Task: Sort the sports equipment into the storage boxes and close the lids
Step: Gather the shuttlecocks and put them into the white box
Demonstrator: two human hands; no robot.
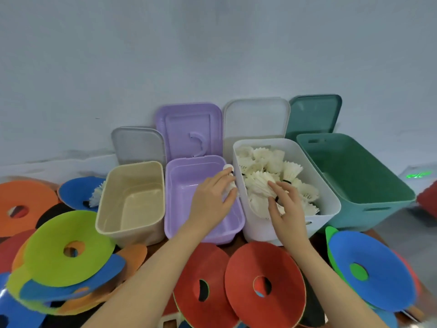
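Note:
Four open boxes stand in a row: beige [132,224], purple [203,235], white [331,202] and green [369,209]. The white box is piled with white shuttlecocks [272,164]. My left hand [210,200] hovers over the purple box and grips a shuttlecock [229,170] at the white box's left rim. My right hand [285,207] reaches into the white box, fingers spread and pressing on the shuttlecocks. One more shuttlecock [97,197] lies on a blue disc left of the beige box.
Each box's lid leans against the wall behind it: grey [138,144], purple [189,129], white [256,119], green [312,114]. Flat cone discs in red [264,278], blue [369,268], lime [63,247] and orange [21,204] crowd the near table.

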